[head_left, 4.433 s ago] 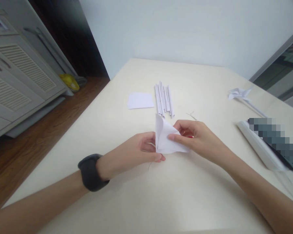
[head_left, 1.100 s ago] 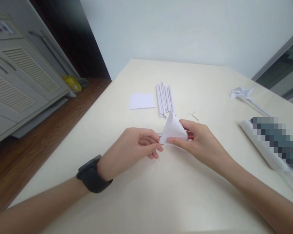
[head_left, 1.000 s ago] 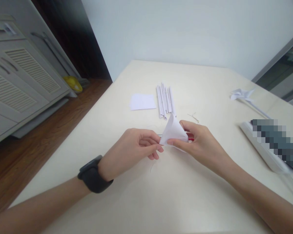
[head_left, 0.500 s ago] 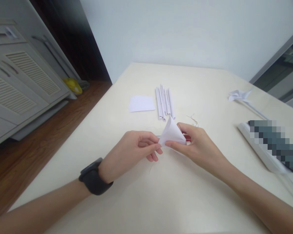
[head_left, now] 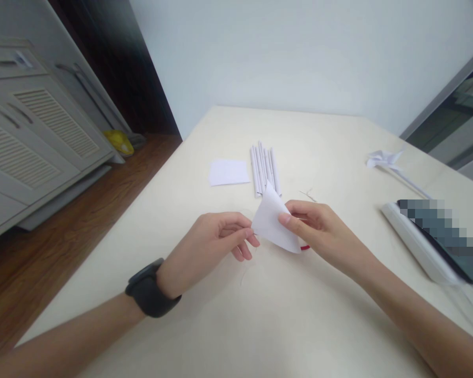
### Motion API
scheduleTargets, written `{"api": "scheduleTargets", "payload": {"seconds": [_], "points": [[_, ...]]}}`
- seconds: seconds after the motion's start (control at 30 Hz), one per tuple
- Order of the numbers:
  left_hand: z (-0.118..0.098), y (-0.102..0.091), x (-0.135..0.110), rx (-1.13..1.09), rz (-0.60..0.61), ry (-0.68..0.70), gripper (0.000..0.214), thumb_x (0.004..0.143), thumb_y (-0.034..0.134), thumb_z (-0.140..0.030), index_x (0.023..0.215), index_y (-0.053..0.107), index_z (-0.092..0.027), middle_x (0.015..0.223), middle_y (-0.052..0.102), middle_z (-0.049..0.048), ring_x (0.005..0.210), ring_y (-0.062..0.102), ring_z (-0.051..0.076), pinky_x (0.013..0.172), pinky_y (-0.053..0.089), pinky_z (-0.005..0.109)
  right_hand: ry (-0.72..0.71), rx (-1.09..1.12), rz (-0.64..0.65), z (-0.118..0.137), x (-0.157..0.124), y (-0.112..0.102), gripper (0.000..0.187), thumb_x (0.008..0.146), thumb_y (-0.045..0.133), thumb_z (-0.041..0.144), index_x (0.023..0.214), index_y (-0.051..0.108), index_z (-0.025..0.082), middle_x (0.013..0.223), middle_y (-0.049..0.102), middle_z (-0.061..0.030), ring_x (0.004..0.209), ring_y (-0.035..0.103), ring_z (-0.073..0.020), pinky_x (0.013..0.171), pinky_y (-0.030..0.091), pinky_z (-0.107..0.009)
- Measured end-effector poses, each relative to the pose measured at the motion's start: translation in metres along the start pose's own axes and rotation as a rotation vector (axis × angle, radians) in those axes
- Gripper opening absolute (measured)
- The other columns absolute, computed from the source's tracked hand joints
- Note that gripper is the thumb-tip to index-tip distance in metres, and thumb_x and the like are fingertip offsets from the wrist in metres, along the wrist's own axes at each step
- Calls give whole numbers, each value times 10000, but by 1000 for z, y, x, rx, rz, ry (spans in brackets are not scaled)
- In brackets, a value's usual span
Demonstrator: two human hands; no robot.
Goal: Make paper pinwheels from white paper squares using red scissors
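Note:
A white sheet of paper (head_left: 271,218), its top corner pointing away from me, is held between the thumb and fingers of my right hand (head_left: 313,223). At its left corner, my left hand (head_left: 224,236) pinches thumb against forefinger, the other fingers loosely curled. A thin dark tip shows between that pinch and the paper; whether it is a needle or a wire I cannot tell. Below the left fingers a fine thread (head_left: 243,277) curves over the table. Part of a red curved object (head_left: 305,248) peeks out under the right hand, mostly hidden.
Several rolled paper tubes (head_left: 266,167) lie side by side behind the held sheet, with a stack of white paper (head_left: 229,172) to their left. Thread scraps (head_left: 309,196) rest beyond my right hand. At right are a paper pinwheel (head_left: 384,160) and a white device (head_left: 410,241) with a cable.
The held paper has flattened out and turned, its lower edge now angled down to the right. My right thumb has moved up along it. The left hand stays nearly in place, still pinching.

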State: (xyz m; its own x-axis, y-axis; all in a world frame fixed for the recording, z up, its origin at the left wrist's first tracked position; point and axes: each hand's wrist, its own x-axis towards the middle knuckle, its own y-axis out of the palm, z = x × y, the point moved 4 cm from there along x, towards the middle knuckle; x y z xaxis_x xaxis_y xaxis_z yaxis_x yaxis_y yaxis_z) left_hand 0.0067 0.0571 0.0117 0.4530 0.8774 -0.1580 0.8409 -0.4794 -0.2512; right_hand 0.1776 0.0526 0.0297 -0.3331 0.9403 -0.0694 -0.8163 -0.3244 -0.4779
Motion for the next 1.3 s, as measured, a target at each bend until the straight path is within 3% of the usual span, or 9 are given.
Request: {"api": "scheduleTargets", "payload": {"seconds": [0.3,1.3], "points": [[-3,0,0,8,-40,12,175,841,485,-291,795,608,-176,798,691,14,573,597,106,554,484,214,12,45,-85,-4,2,-5,280,799,544,422,663,475,188,659,494,19,610,517,-123,437,359,-192],[-2,-3,1,-51,-68,-69,149,808,549,-303,780,608,-169,736,679,2,550,565,91,527,440,191,-48,-10,-196,1,0,-4,263,808,561,346,626,481,174,596,489,50,532,479,-69,446,341,-183]]}}
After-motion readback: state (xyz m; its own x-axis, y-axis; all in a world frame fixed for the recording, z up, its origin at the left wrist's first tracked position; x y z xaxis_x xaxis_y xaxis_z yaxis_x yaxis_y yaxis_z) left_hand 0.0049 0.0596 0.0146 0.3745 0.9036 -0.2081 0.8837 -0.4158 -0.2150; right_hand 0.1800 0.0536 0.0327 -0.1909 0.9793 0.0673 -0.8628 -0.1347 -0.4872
